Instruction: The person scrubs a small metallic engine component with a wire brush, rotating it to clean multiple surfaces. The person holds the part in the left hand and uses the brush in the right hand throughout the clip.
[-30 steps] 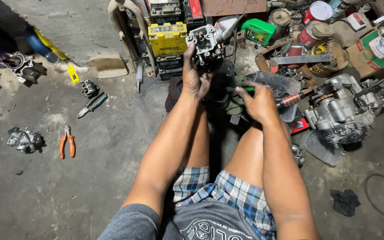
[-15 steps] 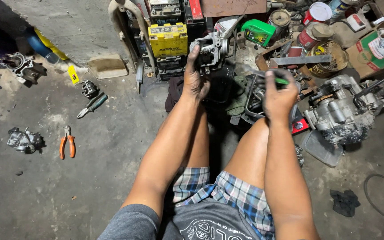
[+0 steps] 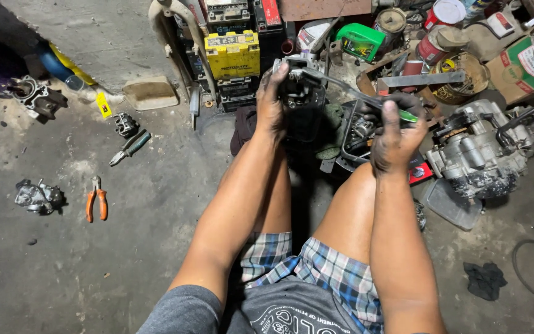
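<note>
My left hand (image 3: 274, 99) grips a dark, greasy metal engine part (image 3: 301, 93), held up in front of my knees. In my right hand (image 3: 395, 133) is a screwdriver (image 3: 366, 98) with a green handle; its long steel shaft runs up and left, and its tip meets the top of the part. Both hands are black with grease. Under them sits a dark tray (image 3: 352, 139) of small parts, mostly hidden by my right hand.
A grey engine block (image 3: 480, 151) lies at the right. Yellow and black batteries (image 3: 233, 55) stand behind, with cans, a green bottle (image 3: 361, 40) and boxes. On the concrete at left lie orange pliers (image 3: 96, 199), another pair of pliers (image 3: 130, 147) and small metal parts (image 3: 38, 196).
My right hand has lifted from the tray with the green-handled screwdriver and brought its tip to the part. My left hand has stayed raised, holding the part.
</note>
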